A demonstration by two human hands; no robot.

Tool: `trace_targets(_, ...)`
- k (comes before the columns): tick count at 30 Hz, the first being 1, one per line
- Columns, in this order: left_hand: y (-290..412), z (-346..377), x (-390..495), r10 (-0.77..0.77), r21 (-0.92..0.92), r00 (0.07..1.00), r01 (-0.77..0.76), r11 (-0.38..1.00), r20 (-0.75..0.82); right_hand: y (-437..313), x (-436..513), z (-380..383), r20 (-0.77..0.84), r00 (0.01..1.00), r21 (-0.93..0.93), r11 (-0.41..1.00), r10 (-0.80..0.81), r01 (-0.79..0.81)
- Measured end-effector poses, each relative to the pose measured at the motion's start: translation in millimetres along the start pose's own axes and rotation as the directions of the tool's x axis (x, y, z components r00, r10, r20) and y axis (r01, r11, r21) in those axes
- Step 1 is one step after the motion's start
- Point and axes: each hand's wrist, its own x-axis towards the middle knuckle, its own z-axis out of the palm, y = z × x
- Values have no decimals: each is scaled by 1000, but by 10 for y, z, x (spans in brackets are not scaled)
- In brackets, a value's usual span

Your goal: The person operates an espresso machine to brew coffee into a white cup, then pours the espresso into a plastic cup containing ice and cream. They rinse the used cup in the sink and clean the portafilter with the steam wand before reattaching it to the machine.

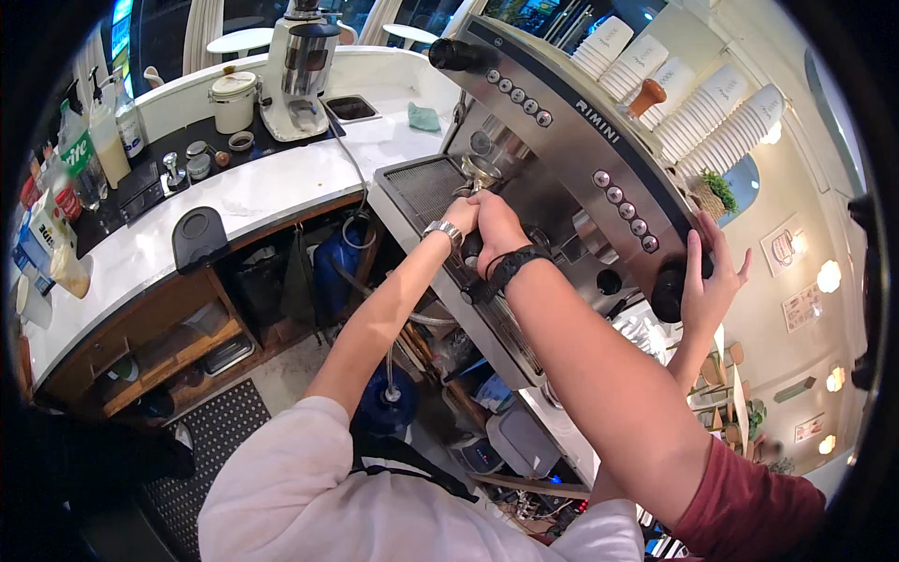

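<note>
My left hand (461, 214), with a silver watch at its wrist, is closed around the neck of a portafilter (481, 171). A co-worker's hand (497, 228) from a maroon sleeve overlaps it beside the black handle. The portafilter's metal basket end lies below the left group head of a steel espresso machine (562, 126), over its drip tray (425, 186). My right hand (713, 274) rests at the machine's right end against a black knob (671, 289), its fingers spread. The co-worker's forearm hides part of my right arm.
Paper cup stacks (727, 123) and a wooden-handled tamper (647, 97) stand on the machine. A coffee grinder (298, 84), a lidded canister (233, 102), a cloth (423, 117) and bottles (84, 154) are on the counter (281, 179). A black tamping mat (200, 235) hangs over its edge.
</note>
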Motion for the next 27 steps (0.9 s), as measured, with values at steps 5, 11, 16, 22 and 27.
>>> trace_targets(5, -106, -35, 117, 48, -53, 998, -49, 997, -28, -26, 48, -26, 20, 1000, 21, 1000, -19, 19)
trace_targets(11, -17, -16, -97, 19, -87, 999, -16, 996, 29, 64, -115, -49, -2, 999, 96, 994, -42, 42)
trace_targets(16, 98, -47, -186, 22, -47, 999, -21, 999, 28, 154, -16, -54, 29, 994, 133, 986, -103, 99)
trace_targets(22, 456, -34, -452, -114, -34, 993, 115, 993, 26, 101, -106, -131, 63, 997, 126, 991, -40, 32)
trace_targets(27, 285, -168, -360, -41, 212, 998, 29, 977, 51, 97, -376, -239, -29, 997, 35, 997, -71, 72)
